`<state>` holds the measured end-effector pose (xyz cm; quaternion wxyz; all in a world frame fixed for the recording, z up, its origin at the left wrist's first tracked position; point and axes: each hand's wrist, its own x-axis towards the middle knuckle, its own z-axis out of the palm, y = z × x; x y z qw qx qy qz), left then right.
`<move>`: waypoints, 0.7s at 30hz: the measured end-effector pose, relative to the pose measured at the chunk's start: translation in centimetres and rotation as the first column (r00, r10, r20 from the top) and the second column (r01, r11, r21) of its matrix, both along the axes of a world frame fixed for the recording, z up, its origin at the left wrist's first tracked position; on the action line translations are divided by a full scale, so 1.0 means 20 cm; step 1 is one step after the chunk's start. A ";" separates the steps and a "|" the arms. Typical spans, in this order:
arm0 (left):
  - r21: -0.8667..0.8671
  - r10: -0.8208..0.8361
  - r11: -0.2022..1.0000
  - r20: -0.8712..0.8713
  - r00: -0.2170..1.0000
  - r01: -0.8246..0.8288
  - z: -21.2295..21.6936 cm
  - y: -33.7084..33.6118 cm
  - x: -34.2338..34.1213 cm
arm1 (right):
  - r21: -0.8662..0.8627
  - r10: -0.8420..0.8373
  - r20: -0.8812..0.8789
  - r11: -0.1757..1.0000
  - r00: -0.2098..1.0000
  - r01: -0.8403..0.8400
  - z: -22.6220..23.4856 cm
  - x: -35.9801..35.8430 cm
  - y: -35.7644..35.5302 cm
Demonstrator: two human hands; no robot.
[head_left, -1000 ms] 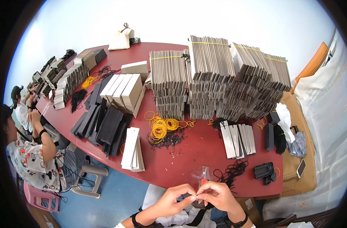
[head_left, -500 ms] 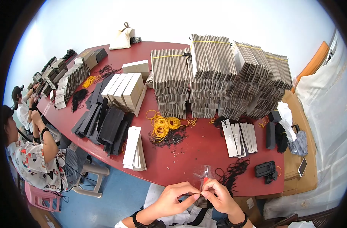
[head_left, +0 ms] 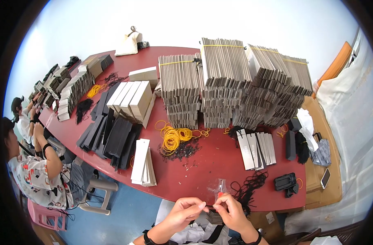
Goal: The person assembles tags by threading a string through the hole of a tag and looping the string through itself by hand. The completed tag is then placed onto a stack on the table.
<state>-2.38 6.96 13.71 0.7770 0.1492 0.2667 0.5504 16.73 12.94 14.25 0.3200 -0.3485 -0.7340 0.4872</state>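
Observation:
At the near table edge my left hand (head_left: 185, 213) is closed, thumb pressed to the forefinger; whatever it pinches is too small to make out. Just right of it, my right hand (head_left: 232, 212) is also in a pinch, and its fingertips hide what they grip. A small gap separates the two hands. Below them, at my lap, shows part of a grey-brown striped bundle (head_left: 214, 218). Beyond the right fingertips lies a clear plastic bag (head_left: 219, 185) with a small red piece (head_left: 220, 194) near it. Black cords (head_left: 251, 185) lie tangled to the right.
Tall stacks of grey card strips (head_left: 225, 67) stand at the back. White tags (head_left: 258, 151), yellow elastic bands (head_left: 173, 139), black boxes (head_left: 119, 134) and white strips (head_left: 142, 163) lie on the red table (head_left: 202, 171). A phone (head_left: 325, 178) lies right; a co-worker (head_left: 39, 175) sits left.
My hands have drawn slightly apart, the left one shifting left. Their fingertips were together before. The view has shifted a little.

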 end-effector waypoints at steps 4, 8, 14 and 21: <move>0.214 0.276 0.956 -0.422 0.863 -0.201 0.02 0.02 0.10 | 0.098 0.037 -0.029 0.995 0.999 -0.034 -0.02 -0.01 -0.01; 0.438 0.386 0.896 -0.686 0.617 -0.074 0.01 0.00 0.08 | 0.102 0.041 -0.054 0.994 0.998 -0.035 -0.01 0.00 0.00; 0.453 0.368 0.890 -0.770 0.521 0.041 0.05 0.01 0.09 | -0.017 0.093 -0.091 0.995 0.992 -0.095 0.00 0.01 0.00; 0.299 0.091 0.946 -0.619 0.780 0.127 0.03 0.00 0.06 | -0.317 0.089 -0.300 0.930 0.950 -0.187 -0.01 0.02 -0.03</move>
